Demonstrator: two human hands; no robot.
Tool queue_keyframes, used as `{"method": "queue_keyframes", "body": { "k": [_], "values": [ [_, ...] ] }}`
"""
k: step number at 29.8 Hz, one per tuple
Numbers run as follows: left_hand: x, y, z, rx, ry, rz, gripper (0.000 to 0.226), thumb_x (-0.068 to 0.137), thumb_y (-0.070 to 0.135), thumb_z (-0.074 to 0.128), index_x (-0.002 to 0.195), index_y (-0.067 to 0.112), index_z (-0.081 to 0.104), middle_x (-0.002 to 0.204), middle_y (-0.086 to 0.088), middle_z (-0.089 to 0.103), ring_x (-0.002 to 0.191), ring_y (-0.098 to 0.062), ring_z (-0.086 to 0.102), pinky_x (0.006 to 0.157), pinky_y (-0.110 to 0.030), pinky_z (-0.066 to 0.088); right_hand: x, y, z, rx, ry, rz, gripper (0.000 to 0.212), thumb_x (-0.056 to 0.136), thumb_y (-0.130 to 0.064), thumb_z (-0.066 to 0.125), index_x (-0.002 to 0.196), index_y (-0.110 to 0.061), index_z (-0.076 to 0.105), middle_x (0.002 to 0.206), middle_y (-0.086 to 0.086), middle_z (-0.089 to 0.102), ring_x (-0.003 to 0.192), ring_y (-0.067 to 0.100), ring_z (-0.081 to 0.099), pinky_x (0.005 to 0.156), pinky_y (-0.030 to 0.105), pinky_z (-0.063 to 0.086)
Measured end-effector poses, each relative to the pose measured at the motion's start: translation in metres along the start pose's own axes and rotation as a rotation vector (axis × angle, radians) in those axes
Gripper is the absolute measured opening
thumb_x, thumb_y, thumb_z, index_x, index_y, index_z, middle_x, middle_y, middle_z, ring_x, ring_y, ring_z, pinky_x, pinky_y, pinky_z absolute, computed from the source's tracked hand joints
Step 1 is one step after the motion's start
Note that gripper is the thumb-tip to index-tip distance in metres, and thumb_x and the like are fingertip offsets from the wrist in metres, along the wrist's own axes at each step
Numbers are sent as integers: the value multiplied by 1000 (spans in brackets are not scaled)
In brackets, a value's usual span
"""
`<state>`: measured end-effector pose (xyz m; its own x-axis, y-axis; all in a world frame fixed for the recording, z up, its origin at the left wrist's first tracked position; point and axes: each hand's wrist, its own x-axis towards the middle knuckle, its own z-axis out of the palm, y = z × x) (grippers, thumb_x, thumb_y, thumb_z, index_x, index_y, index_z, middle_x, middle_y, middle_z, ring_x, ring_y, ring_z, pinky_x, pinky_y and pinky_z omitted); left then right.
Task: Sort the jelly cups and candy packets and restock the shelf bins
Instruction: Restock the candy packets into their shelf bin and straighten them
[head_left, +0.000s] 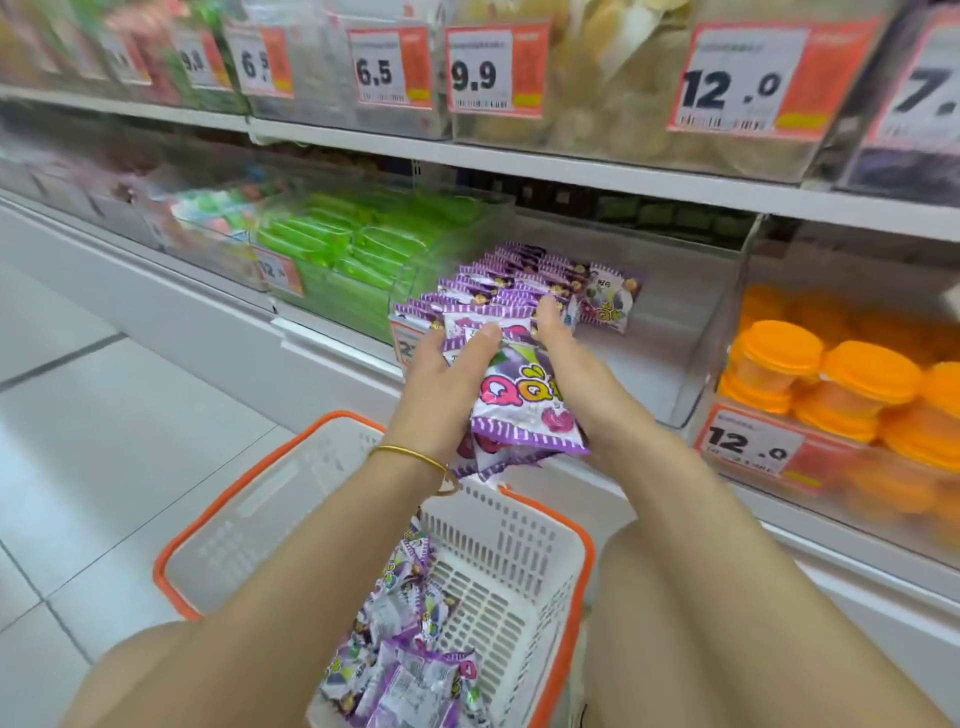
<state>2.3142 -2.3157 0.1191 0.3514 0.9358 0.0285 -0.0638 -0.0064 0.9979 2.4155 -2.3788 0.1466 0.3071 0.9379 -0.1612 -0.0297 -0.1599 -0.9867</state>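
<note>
- Both hands are up at the front of the clear shelf bin (691, 312), with a stack of purple candy packets (524, 400) sandwiched between them.
- The left hand (441, 379) grips the stack with its thumb laid over the top; its other fingers are tucked out of sight. There's a gold bracelet (410, 454) on that wrist.
- The right hand (576, 379) is flat, fingers straight, pressed against the stack's right side.
- The top packet reads "QQ" in fat pink and orange letters. The smaller print is too blurry to read.
- Inside the bin, a standing row of the same packets (524, 283) runs toward the back, touching the fingertips.
- More purple packets (405, 670) sit loose in the white basket (509, 540) with the orange rim, down by the knees.
- The neighbouring bins hold green packets (363, 249) on the left and orange-lidded jelly cups (831, 374) on the right, with a "12.0" tag (748, 441) on the front.
- The upper shelf tags read "6.5" (389, 67), "9.9" (493, 70) and "12.0" (748, 78); the rest are smeared.
</note>
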Motion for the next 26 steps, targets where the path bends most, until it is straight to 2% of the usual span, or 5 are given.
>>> {"method": "queue_keyframes", "body": {
  "k": [2, 7, 15, 20, 26],
  "values": [
    [14, 4, 5, 56, -16, 40, 93, 54, 73, 60, 128, 18, 46, 129, -8, 57, 117, -25, 56, 101, -47, 43, 4, -6, -11, 254, -144, 69, 51, 87, -48, 55, 126, -17, 53, 103, 6, 70, 82, 17, 70, 69, 31, 58],
    [45, 3, 22, 98, -122, 189, 29, 92, 43, 51, 96, 13, 49, 90, -2, 52, 89, -18, 50, 83, -35, 41, 25, -13, -32, 157, -105, -74, 89, 72, 10, 69, 144, -19, 25, 100, 0, 68, 80, 16, 68, 71, 33, 57],
    [87, 12, 51, 85, -71, 233, 24, 102, 34, 30, 86, 26, 47, 79, 17, 42, 69, 8, 42, 62, 0, 35, 65, -28, -48, 174, 104, -99, 97, 70, 20, 67, 145, -25, 24, 103, 2, 62, 72, 12, 67, 55, 30, 58],
    [102, 1, 54, 102, -58, 171, 39, 101, 43, 24, 101, 14, 49, 104, -5, 56, 96, -19, 47, 79, -27, 32, 82, -21, -55, 325, 267, -108, 88, 70, 25, 63, 138, -18, 29, 98, 7, 62, 74, 21, 66, 55, 39, 58],
    [94, -4, 63, 178, 42, 241, 31, 102, 33, 31, 90, 9, 45, 74, 6, 44, 72, -14, 43, 62, -24, 23, 88, 0, -32, 462, 426, -125, 79, 71, 22, 66, 130, -20, 33, 90, 4, 62, 61, 16, 64, 47, 33, 57]
  ]
}}
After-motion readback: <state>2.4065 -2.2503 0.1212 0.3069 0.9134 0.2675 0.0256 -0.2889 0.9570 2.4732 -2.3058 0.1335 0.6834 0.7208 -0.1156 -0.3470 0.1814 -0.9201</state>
